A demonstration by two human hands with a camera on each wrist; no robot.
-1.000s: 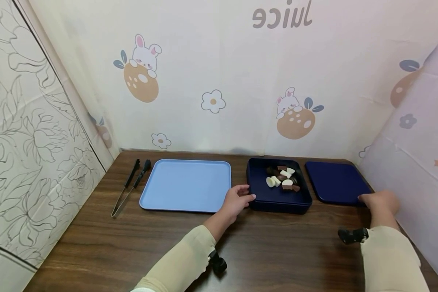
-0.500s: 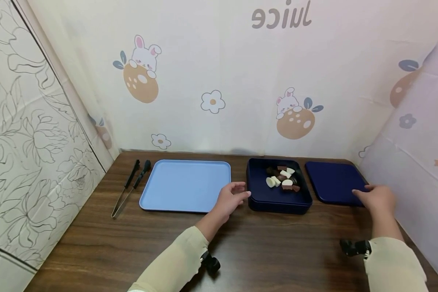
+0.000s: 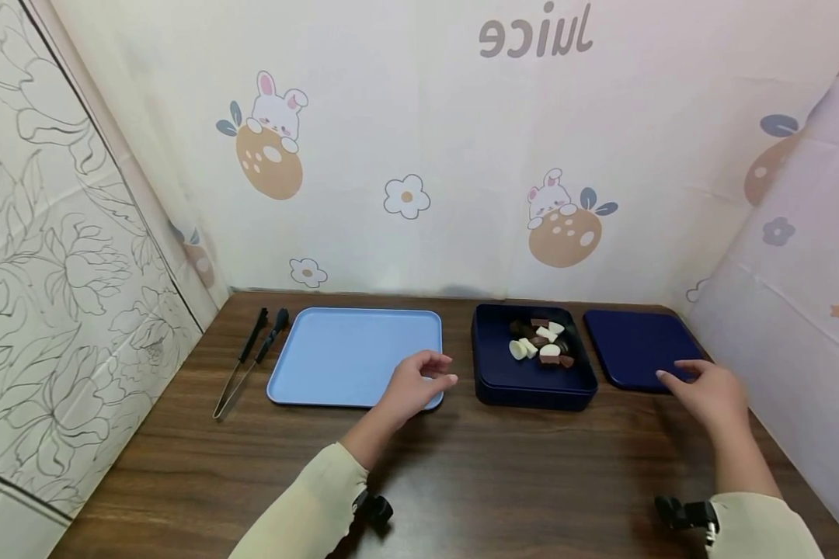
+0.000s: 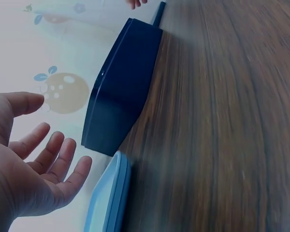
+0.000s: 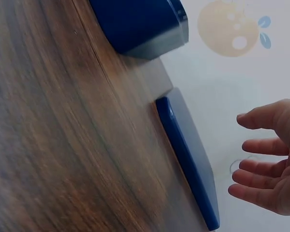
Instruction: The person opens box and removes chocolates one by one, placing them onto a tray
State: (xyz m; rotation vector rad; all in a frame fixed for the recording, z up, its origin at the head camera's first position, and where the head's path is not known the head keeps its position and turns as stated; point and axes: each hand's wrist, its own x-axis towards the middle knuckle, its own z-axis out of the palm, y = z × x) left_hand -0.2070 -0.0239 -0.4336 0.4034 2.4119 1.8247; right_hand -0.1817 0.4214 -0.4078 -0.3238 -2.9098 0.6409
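Observation:
My left hand (image 3: pixel 412 386) hovers over the right front corner of a light blue tray (image 3: pixel 356 349), its fingers loosely bent and holding nothing. To its right stands a dark blue box (image 3: pixel 534 396), apart from the hand, with brown and white chocolates (image 3: pixel 541 341) inside. Above the front right part of a flat dark blue lid (image 3: pixel 636 349) is my right hand (image 3: pixel 713 392), fingers relaxed around air. In the right wrist view a gap shows between that hand (image 5: pixel 275 159) and the lid (image 5: pixel 188 150). The left wrist view shows the left hand (image 4: pixel 34 169) likewise bare.
Metal tongs with black grips (image 3: pixel 252 353) lie on the wooden table (image 3: pixel 489 473), left of the tray. A printed cloth wall (image 3: pixel 461 140) rises behind the table, and another cloth (image 3: pixel 811 310) borders its right side.
My left hand has left the box's left side and moved left over the tray. My right hand has come off the lid's front right corner and shifted slightly left. Box and lid stay put.

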